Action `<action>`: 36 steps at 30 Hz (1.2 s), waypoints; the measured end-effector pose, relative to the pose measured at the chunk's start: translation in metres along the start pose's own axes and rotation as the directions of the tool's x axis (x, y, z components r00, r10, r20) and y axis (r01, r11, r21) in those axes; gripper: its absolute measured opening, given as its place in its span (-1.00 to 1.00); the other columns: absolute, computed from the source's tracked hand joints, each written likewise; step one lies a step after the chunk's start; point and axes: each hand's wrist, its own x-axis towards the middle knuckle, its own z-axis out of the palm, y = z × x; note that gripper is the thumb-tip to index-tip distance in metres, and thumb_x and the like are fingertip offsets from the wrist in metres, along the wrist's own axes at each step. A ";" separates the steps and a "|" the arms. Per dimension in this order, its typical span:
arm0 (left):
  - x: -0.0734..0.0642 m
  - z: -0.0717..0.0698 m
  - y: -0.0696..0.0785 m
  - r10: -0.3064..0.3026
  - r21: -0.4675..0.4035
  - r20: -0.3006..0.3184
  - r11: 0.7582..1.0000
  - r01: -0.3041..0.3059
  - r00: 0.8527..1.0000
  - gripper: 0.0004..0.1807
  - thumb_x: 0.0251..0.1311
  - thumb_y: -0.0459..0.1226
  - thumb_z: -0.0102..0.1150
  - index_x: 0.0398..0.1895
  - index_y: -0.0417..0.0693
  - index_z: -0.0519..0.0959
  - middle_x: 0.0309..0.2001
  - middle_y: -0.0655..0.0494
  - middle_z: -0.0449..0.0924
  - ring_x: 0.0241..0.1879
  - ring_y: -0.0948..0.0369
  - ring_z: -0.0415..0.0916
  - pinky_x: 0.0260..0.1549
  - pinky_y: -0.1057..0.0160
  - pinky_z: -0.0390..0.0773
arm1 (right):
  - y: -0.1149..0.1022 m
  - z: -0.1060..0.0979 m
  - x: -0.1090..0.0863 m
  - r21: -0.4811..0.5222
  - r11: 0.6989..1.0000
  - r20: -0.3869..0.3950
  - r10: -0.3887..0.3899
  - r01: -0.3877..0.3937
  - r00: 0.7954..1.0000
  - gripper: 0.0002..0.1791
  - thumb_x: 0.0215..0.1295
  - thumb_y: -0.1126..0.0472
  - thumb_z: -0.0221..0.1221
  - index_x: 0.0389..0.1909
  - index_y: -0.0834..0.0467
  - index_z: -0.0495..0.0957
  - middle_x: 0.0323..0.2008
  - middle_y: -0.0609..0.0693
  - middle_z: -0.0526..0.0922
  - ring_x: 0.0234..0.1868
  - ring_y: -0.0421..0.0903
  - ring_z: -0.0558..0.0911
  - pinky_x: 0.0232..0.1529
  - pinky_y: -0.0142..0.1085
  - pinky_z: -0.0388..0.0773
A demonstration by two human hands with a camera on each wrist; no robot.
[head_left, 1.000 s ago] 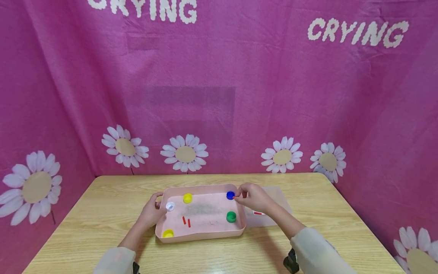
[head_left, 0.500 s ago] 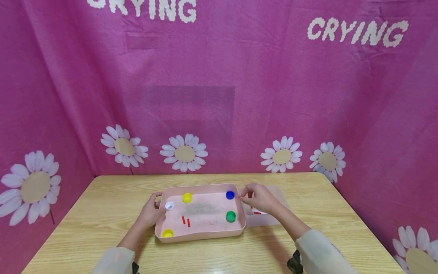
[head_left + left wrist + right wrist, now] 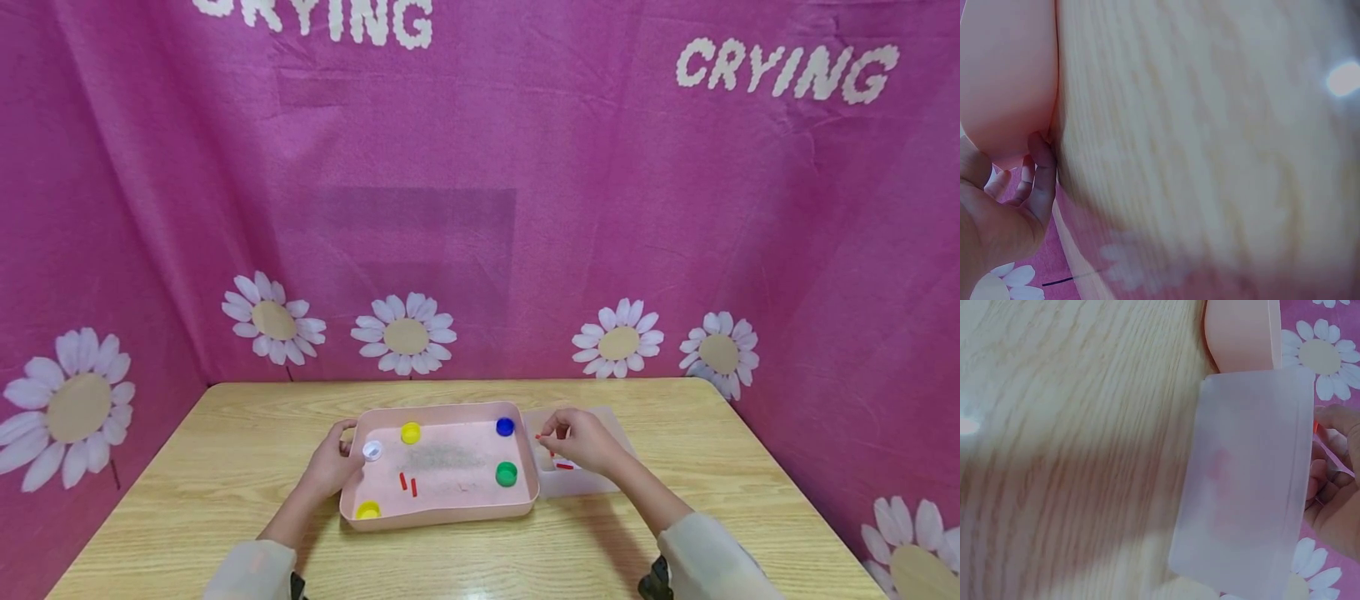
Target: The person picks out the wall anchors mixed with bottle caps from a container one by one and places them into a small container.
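My left hand [image 3: 330, 467] grips the left end of a pink tray [image 3: 442, 518], thumb over the rim; in the left wrist view its fingers curl against the tray's outer wall [image 3: 1010, 75]. My right hand [image 3: 585, 442] pinches a small red stick [image 3: 539, 437] between thumb and fingertips, over a frosted see-through box [image 3: 1247, 475]. Inside that box lies another red stick [image 3: 565, 467] on something white. In the tray are two red sticks [image 3: 413, 487], a white cap [image 3: 372, 451], a blue cap [image 3: 505, 427], a green cap [image 3: 506, 474] and two yellow caps [image 3: 410, 432].
The tray and box stand side by side on a wood-grain table [image 3: 240, 433]. Behind rises a magenta curtain [image 3: 480, 250] printed with daisies and lettering. The tray's right wall lies between the caps and the box.
My right hand has moved right with the red stick, from beside the blue cap, past the tray's right rim, to over the frosted box. The left hand keeps its grip on the tray.
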 end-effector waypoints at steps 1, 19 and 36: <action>0.000 0.000 0.000 -0.001 0.002 0.001 1.000 0.001 1.000 -0.33 0.08 -0.42 0.04 0.32 -0.21 0.13 -0.39 -0.01 0.33 -0.43 0.18 0.33 -0.48 0.32 0.40 | 0.002 0.000 -0.001 0.003 1.000 0.001 0.002 -0.002 1.000 -0.90 0.13 0.20 0.24 -0.50 0.12 0.58 -0.57 -0.09 0.50 -0.53 -0.24 0.38 -0.56 -0.43 0.34; 0.002 0.001 -0.003 0.015 -0.002 -0.007 1.000 -0.015 1.000 -0.33 0.06 -0.43 0.03 0.31 -0.23 0.14 -0.41 -0.01 0.34 -0.44 0.18 0.34 -0.49 0.32 0.40 | 0.025 0.000 -0.009 -0.009 0.996 -0.008 0.093 -0.093 0.996 -0.94 0.13 0.23 0.23 -0.48 0.12 0.58 -0.54 -0.09 0.51 -0.48 -0.23 0.40 -0.52 -0.43 0.35; 0.001 0.000 -0.001 0.027 -0.016 -0.015 1.000 -0.027 1.000 -0.32 0.03 -0.47 0.02 0.30 -0.24 0.16 -0.44 0.03 0.30 -0.47 0.20 0.28 -0.51 0.35 0.36 | 0.032 -0.006 -0.010 -0.025 0.996 0.009 0.085 -0.084 0.996 -0.93 0.10 0.23 0.25 -0.49 0.14 0.60 -0.56 -0.10 0.48 -0.48 -0.24 0.37 -0.49 -0.43 0.31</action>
